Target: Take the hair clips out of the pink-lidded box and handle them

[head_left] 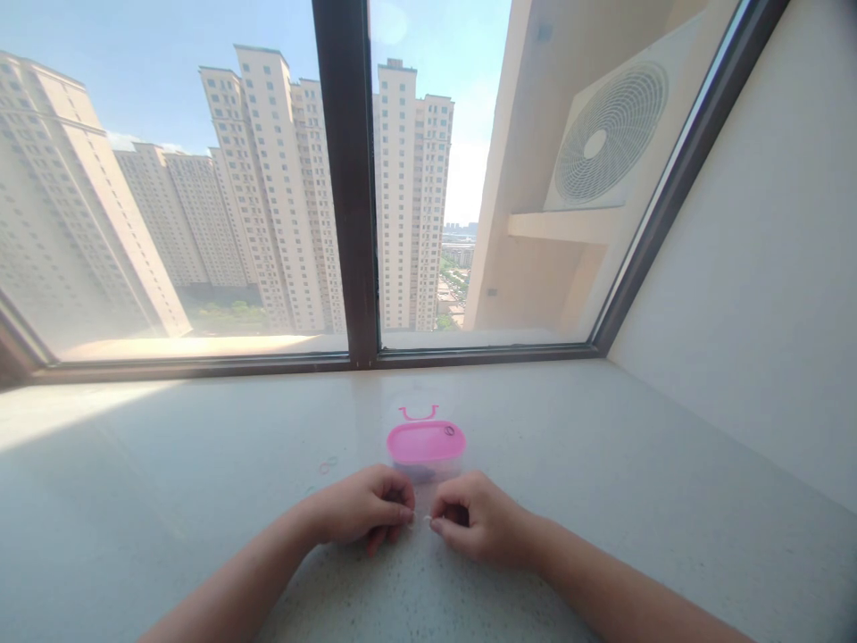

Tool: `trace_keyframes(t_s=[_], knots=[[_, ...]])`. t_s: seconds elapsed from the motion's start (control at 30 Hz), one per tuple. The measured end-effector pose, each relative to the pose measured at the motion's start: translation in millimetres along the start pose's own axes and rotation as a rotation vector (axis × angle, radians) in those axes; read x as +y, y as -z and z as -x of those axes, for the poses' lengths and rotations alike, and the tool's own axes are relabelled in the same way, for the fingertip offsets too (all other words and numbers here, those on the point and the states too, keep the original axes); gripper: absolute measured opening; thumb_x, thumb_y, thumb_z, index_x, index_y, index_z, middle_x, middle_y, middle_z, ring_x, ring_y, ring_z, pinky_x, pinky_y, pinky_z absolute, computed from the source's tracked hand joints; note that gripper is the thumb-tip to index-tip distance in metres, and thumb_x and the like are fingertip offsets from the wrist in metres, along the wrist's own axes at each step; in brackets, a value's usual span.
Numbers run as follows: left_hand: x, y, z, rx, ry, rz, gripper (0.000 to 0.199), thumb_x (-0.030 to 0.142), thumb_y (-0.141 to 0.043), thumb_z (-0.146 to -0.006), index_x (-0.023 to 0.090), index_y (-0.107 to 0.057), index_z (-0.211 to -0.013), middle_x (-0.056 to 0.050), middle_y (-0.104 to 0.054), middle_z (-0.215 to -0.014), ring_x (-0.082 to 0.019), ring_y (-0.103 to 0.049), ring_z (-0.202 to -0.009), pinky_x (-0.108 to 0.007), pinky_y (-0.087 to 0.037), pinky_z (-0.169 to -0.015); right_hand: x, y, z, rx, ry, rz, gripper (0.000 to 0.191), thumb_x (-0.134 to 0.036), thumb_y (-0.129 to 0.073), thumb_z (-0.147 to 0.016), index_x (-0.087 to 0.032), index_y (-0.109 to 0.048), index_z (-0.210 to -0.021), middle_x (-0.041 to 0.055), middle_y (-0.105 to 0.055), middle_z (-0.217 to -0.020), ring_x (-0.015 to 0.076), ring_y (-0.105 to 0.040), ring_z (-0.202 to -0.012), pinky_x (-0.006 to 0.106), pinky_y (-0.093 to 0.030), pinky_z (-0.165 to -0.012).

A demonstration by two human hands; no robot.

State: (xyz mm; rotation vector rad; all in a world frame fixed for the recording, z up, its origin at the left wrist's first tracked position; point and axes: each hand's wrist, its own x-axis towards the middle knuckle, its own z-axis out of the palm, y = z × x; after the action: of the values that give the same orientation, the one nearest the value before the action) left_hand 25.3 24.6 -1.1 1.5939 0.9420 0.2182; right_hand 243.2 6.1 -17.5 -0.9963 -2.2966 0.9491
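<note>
My left hand (378,507) is low over the sill, its thumb and forefinger pinched together with a tiny pale bit at the tips, too small to name. Facing it across a narrow gap, my right hand (486,520) pinches a small whitish piece (428,519) between thumb and forefinger. Just beyond both hands stands a clear plastic box with a pink lid (425,441); something dark shows dimly through its wall. Behind the box lies a loose pink handle (419,413).
Small thin coloured rings or links (328,465) lie on the pale speckled sill (220,464), left of the box. A dark window frame (361,348) bounds the sill at the back. A white wall (750,268) rises on the right.
</note>
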Motion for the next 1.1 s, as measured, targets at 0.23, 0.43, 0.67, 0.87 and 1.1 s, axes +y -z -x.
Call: trace_keyframes(t_s=[0.23, 0.43, 0.67, 0.87, 1.1], knots=[[-0.3, 0.5, 1.0, 0.007, 0.004, 0.000, 0.021, 0.038, -0.057, -0.073, 0.017, -0.055, -0.077, 0.004, -0.053, -0.058, -0.008, -0.046, -0.041, -0.020, -0.030, -0.039, 0.8, -1.3, -1.1, 0.012, 0.016, 0.009, 0.009, -0.016, -0.057, -0.073, -0.013, -0.066, -0.072, -0.0034, -0.049, -0.055, 0.0061, -0.039, -0.048, 0.018, -0.030, -0.047], [2.5, 1.8, 4.2, 0.002, 0.017, -0.005, 0.022, 0.039, -0.056, -0.074, 0.018, -0.052, -0.078, 0.004, -0.053, -0.058, -0.008, -0.045, -0.040, -0.019, -0.030, -0.038, -0.2, -2.6, -2.4, 0.012, 0.022, 0.007, 0.009, -0.016, -0.058, -0.072, -0.012, -0.067, -0.073, -0.0041, -0.047, -0.054, 0.0061, -0.039, -0.048, 0.017, -0.030, -0.046], [3.7, 1.8, 5.0, -0.008, -0.003, 0.002, 0.022, 0.038, -0.056, -0.075, 0.017, -0.053, -0.078, 0.004, -0.052, -0.057, -0.008, -0.045, -0.040, -0.019, -0.030, -0.038, -1.6, -2.5, -2.1, 0.011, 0.029, -0.013, 0.009, -0.016, -0.058, -0.072, -0.012, -0.067, -0.072, -0.0041, -0.047, -0.054, 0.0060, -0.039, -0.048, 0.017, -0.031, -0.047], [3.3, 1.6, 3.9, -0.015, 0.005, 0.005, 0.022, 0.038, -0.057, -0.074, 0.017, -0.053, -0.078, 0.004, -0.053, -0.058, -0.008, -0.045, -0.040, -0.019, -0.028, -0.037, -0.7, -2.0, -0.8, 0.014, 0.026, -0.009, 0.009, -0.016, -0.057, -0.072, -0.012, -0.066, -0.071, -0.0040, -0.047, -0.054, 0.0060, -0.039, -0.048, 0.017, -0.030, -0.047], [1.2, 1.1, 1.9, -0.022, -0.013, 0.006, 0.018, 0.035, -0.056, -0.075, 0.017, -0.054, -0.078, 0.005, -0.053, -0.058, -0.008, -0.046, -0.040, -0.019, -0.031, -0.038, 1.3, -1.5, -0.6, 0.004, 0.022, -0.003, 0.008, -0.016, -0.057, -0.072, -0.013, -0.065, -0.071, -0.0038, -0.048, -0.054, 0.0058, -0.039, -0.048, 0.017, -0.030, -0.047]])
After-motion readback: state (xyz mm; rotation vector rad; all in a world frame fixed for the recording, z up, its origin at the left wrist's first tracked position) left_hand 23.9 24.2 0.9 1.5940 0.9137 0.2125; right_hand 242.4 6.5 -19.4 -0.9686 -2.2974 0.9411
